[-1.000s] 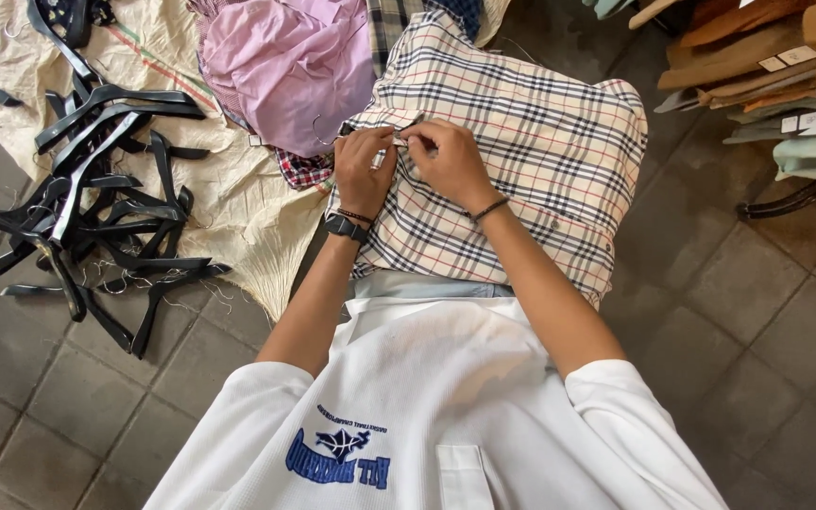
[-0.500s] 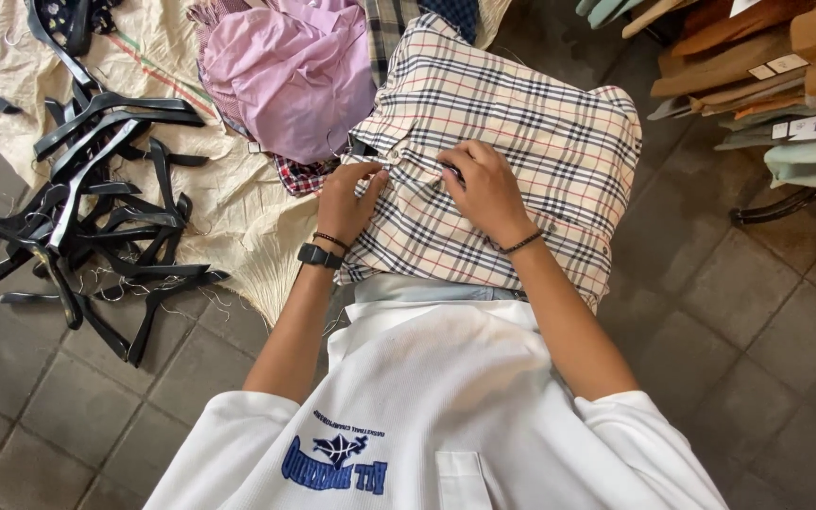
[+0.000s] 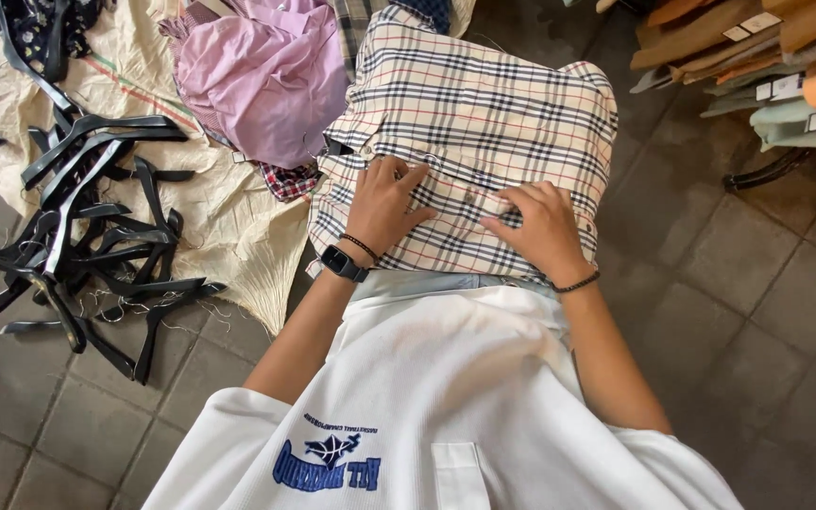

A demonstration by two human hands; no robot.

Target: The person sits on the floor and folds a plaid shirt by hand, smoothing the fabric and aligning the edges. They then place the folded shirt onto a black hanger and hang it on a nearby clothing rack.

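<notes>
A beige checked shirt (image 3: 484,104) with dark and red lines lies spread over my lap, its front strip running across the middle. My left hand (image 3: 384,203), with a black watch and a thin band at the wrist, rests on the cloth with its fingers pinching the strip. To its right, my right hand (image 3: 540,227), with a dark bead bracelet, presses on the same strip, fingertips toward the left hand. Below the hands I see my white shirt (image 3: 436,397) with a blue print.
A pile of black clothes hangers (image 3: 87,236) lies on the tiled floor at the left, partly on a cream sack cloth (image 3: 229,227). A pink garment (image 3: 266,76) is heaped behind it. Folded brown and tan clothes (image 3: 757,47) are stacked at the upper right.
Both hands have slid down the shirt's front strip toward me, from near the collar to the lower part. The shirt has stayed on my lap.
</notes>
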